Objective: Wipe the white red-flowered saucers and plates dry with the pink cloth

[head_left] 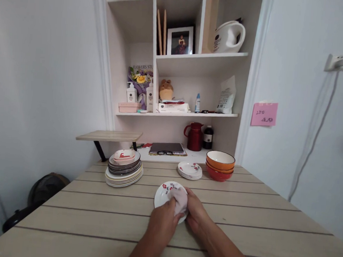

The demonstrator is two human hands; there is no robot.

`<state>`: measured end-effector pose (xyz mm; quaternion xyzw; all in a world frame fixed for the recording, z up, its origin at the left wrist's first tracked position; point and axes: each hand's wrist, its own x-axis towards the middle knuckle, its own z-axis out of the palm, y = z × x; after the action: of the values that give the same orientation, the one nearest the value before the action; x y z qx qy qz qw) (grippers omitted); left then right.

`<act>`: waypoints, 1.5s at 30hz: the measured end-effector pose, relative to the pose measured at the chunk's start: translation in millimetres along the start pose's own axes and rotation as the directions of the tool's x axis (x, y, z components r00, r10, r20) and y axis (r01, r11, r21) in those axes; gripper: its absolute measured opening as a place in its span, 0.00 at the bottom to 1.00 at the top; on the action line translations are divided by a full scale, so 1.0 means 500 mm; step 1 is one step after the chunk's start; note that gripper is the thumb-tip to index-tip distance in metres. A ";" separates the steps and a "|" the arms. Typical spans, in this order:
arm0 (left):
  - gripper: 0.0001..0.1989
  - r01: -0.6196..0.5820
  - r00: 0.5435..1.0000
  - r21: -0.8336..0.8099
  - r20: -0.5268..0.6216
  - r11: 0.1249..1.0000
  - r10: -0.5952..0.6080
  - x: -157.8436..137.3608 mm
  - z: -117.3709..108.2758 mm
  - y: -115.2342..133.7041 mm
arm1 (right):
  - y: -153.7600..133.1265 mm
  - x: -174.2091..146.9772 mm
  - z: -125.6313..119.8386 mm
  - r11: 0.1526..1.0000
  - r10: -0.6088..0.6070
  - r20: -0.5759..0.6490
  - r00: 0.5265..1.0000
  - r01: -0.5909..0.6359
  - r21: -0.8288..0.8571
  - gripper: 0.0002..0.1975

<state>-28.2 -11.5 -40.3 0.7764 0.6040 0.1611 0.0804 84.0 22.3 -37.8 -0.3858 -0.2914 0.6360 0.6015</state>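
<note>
A small white plate [161,196] with red flowers and grey leaves is held tilted above the table in front of me. My right hand [195,211] grips its right rim. Bunched in my left hand [164,218] is a pale pinkish cloth [180,199], pressed against the face of the plate. The cloth and my fingers cover the plate's right part. Just behind it lies a short stack of matching floral plates [189,169].
Plates with small dishes on top form a stack [124,176] at the left. Orange and red bowls [220,166] are nested at the right. Behind the slatted table [100,221] are a closed laptop [167,147], glasses [164,153], a red jug [194,136] and a dark bottle [207,137].
</note>
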 end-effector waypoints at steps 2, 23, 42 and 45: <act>0.23 0.061 0.998 0.019 -0.013 0.998 -0.061 0.007 0.000 0.000 | 0.001 -0.001 0.001 1.000 0.002 0.009 1.000 -0.002 -0.001 0.15; 0.39 0.072 0.942 -0.042 -0.325 0.997 -0.082 -0.002 0.006 -0.029 | 0.002 0.003 -0.003 0.997 0.009 0.035 0.999 -0.012 0.076 0.19; 0.23 -0.078 0.965 0.101 -0.244 0.992 0.100 -0.006 -0.022 -0.024 | 0.010 0.020 -0.014 0.979 0.020 0.012 1.000 -0.022 0.202 0.08; 0.18 -0.089 0.960 0.089 -0.257 0.992 0.109 -0.007 -0.017 -0.023 | 0.009 0.020 -0.017 0.980 0.029 0.014 0.999 -0.031 0.199 0.08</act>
<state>-42.3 -12.7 -36.6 0.7800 0.5756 0.2428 -0.0377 88.8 30.8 -47.5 -0.3246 -0.2237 0.6730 0.6258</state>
